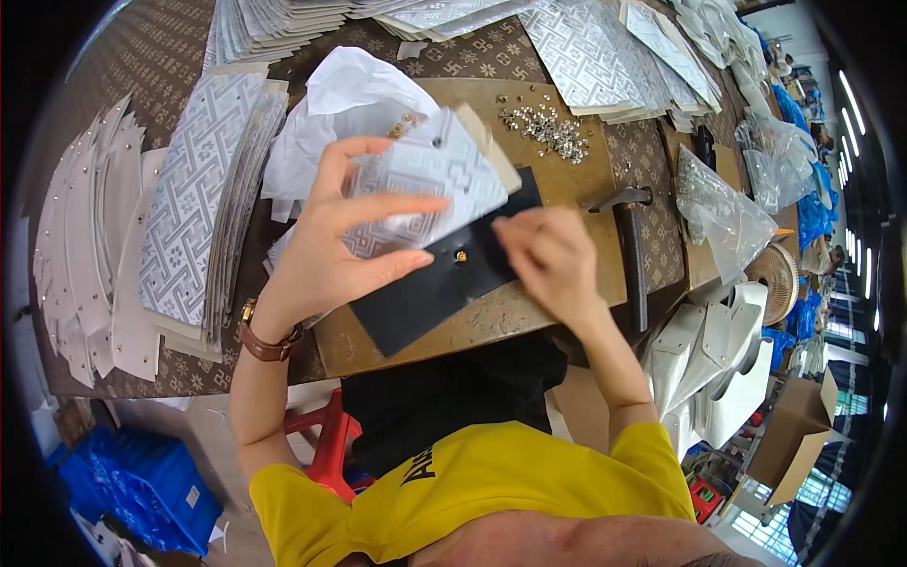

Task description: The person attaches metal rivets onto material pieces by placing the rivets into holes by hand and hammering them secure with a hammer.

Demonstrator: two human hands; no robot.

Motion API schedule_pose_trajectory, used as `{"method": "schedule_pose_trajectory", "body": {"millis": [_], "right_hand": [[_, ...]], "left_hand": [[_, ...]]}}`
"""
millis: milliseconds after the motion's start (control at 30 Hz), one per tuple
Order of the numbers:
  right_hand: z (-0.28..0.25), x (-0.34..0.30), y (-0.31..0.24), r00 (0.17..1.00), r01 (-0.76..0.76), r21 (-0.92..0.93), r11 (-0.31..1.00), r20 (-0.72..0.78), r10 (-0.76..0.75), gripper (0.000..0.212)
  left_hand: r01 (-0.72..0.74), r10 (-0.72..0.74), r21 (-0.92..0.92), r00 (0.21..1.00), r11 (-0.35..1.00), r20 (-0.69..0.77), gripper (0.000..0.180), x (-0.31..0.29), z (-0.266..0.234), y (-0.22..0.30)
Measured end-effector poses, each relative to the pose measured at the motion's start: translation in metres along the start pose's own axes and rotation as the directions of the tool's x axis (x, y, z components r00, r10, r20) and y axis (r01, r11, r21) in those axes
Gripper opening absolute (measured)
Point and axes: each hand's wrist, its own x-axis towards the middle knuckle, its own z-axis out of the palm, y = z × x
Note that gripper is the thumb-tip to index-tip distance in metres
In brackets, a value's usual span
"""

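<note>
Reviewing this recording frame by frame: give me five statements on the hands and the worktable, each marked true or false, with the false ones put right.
1. The left hand holds a grey patterned panel. True.
2. The right hand is wrapped around a hammer. False: the hammer lies to the right of that hand, outside its grasp.
3. A gold-coloured stud sits on the black mat. True.
4. The right wrist wears a watch. False: the brown-strapped wristwatch is on the left wrist.
5. The loose heap of silver-coloured studs lies farther from the person than the right hand. True.
</note>
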Motion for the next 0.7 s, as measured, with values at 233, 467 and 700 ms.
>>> {"method": "schedule_pose_trajectory", "body": {"millis": [233,467,700], "right_hand": [[-0.018,0.015,0.079,0.904,-0.427,-0.266,0.864,-0.162,0.396,0.012],[-0.010,0.009,0.092,0.889,-0.453,-0.257,0.854,-0.207,0.409,0.009],[-0.012,0.007,0.091,0.886,-0.401,-0.089,0.912,-0.289,0.362,0.010]], "left_hand": [[-0.120,0.096,0.080,0.961,0.990,0.259,0.039,-0.004,0.012,-0.003],[-0.119,0.065,0.144,0.940,0.982,0.335,0.038,-0.003,0.006,-0.002],[-0.103,0.041,0.175,0.944,0.979,0.326,0.042,-0.003,0.008,0.000]]}}
